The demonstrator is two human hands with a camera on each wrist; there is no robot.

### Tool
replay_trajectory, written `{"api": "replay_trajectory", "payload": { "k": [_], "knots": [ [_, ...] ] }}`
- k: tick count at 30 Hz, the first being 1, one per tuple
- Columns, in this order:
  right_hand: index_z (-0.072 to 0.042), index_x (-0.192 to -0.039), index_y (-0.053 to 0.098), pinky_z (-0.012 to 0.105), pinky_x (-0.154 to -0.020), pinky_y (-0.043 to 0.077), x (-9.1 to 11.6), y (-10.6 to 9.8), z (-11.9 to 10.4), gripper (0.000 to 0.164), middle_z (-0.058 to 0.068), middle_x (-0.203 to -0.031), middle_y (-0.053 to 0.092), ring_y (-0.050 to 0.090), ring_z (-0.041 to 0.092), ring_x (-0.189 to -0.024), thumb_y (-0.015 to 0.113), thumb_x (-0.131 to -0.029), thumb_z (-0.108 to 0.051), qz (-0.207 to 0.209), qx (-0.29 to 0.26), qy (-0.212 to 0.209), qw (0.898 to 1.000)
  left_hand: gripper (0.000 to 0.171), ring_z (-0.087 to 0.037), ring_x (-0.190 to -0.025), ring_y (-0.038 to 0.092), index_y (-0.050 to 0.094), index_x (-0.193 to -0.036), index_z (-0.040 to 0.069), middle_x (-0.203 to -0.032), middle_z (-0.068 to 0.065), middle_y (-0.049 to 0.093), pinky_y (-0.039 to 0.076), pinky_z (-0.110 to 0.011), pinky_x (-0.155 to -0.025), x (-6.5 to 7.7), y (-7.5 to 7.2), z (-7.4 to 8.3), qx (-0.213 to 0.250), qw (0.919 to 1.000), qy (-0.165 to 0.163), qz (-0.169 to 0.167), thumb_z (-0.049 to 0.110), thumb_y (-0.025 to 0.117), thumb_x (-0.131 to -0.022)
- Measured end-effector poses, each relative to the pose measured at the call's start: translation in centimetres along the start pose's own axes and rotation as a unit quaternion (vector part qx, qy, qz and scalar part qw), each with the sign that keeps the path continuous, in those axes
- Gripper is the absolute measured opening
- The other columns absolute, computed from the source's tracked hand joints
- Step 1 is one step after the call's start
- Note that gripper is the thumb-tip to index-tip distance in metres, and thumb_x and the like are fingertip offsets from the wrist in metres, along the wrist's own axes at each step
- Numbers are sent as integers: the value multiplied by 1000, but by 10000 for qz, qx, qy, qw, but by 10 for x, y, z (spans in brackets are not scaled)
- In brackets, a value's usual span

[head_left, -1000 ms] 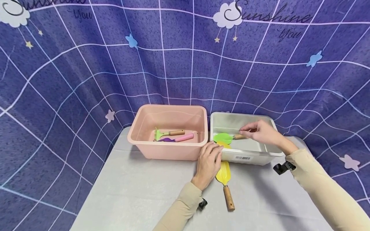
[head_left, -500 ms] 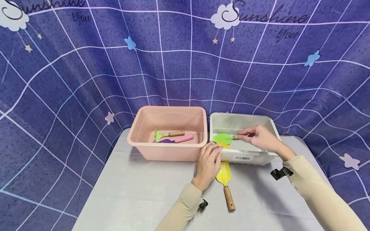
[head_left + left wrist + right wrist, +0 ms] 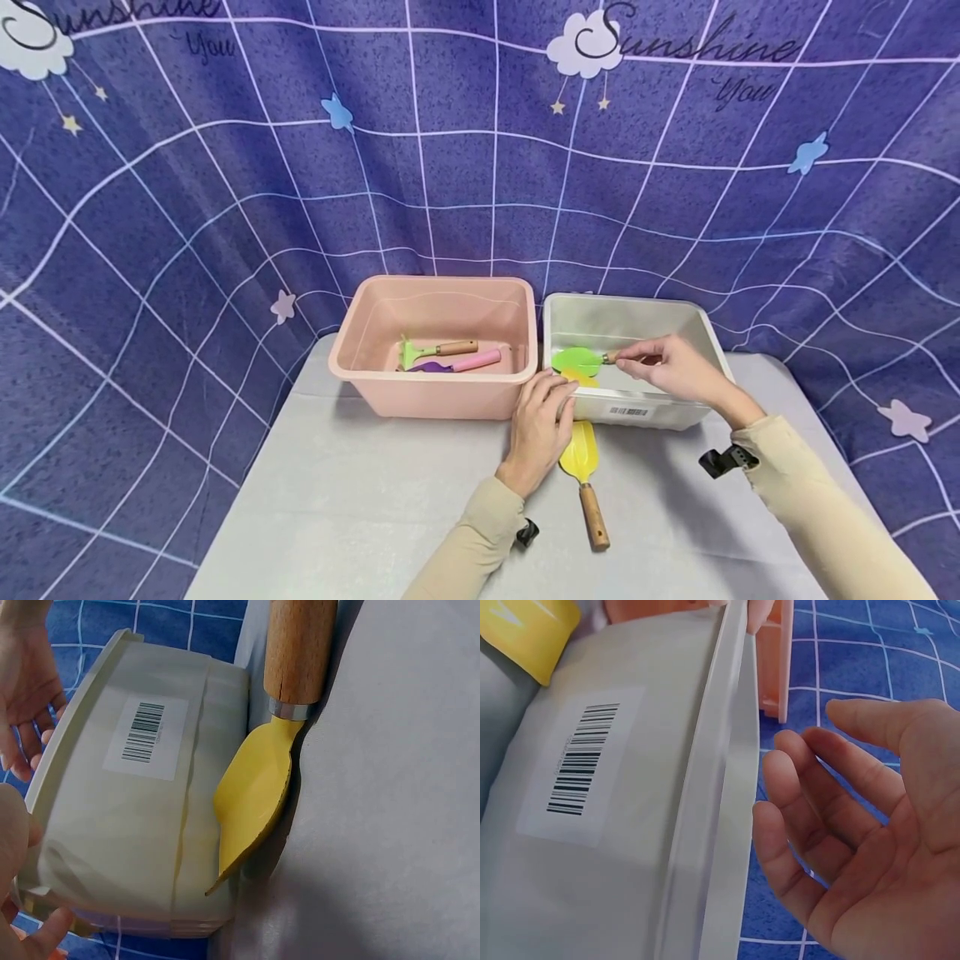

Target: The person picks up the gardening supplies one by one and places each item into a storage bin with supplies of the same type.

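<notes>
My left hand (image 3: 538,425) grips the near left corner of a pale grey bin (image 3: 671,398), fingers bent over the rim. In that bin lies a green trowel (image 3: 577,362) with a wooden handle, and a yellow piece (image 3: 581,378) partly hidden by the rim and my fingers. My right hand (image 3: 675,367) hangs over the bin, its fingertips in front of the trowel's handle. In the right wrist view the right hand (image 3: 862,825) has loosely bent fingers, thumb apart, nothing visible between them. A yellow trowel (image 3: 581,454) lies on the table, blade toward the bin.
Left of the grey bin stands a pink bin (image 3: 442,396), close beside it. Inside are a small green rake (image 3: 409,352) with a wooden handle and a purple tool (image 3: 433,366) with a pink handle. A purple curtain (image 3: 450,150) hangs behind the grey table (image 3: 360,483).
My right hand has moved slightly left and down, its fingertips now covering more of the green trowel's handle. The left hand stays on the bin's corner.
</notes>
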State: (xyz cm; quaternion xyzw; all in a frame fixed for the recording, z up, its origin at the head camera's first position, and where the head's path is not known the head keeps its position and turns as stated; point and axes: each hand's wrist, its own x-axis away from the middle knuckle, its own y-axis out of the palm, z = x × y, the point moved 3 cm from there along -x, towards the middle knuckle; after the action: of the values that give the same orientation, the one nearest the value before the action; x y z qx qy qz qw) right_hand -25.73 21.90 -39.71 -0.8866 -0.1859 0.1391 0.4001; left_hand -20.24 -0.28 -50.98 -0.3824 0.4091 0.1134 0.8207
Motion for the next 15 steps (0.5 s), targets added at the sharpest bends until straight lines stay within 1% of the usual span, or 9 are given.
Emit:
{"api": "replay_trajectory", "payload": {
  "k": [5,8,11,15],
  "knots": [
    [-7,-117,82,21,-67,56,3,2,-1,23,13,-114,82,69,7,-78,71,-101,-20,56,-56,-12,10000,22,-27,-134,63,79,-120,15,-121,-2,74,45,-37,-122,0,0,1,19,10000,-14,-46,17,71,-100],
    [-9,-117,83,20,-68,57,3,5,0,22,11,-115,82,68,4,-78,72,-100,-20,125,110,-102,9998,22,-27,-134,62,79,-121,16,-122,-2,74,45,-37,-122,0,0,1,23,10000,-35,-68,18,71,-100],
    [-11,-115,83,19,-73,58,4,8,0,20,8,-118,82,69,2,-81,73,-100,-20,192,237,-168,9994,23,-26,-134,62,79,-121,16,-122,-2,74,45,-38,-122,0,0,1,17,9999,-56,-82,18,71,-100],
    [-10,-115,83,19,-76,59,5,10,-1,20,7,-122,81,69,1,-84,73,-100,-19,227,210,-176,9994,23,-26,-134,62,79,-122,15,-123,-2,74,45,-38,-122,0,0,1,15,9999,-71,-84,18,70,-101]
  ]
}}
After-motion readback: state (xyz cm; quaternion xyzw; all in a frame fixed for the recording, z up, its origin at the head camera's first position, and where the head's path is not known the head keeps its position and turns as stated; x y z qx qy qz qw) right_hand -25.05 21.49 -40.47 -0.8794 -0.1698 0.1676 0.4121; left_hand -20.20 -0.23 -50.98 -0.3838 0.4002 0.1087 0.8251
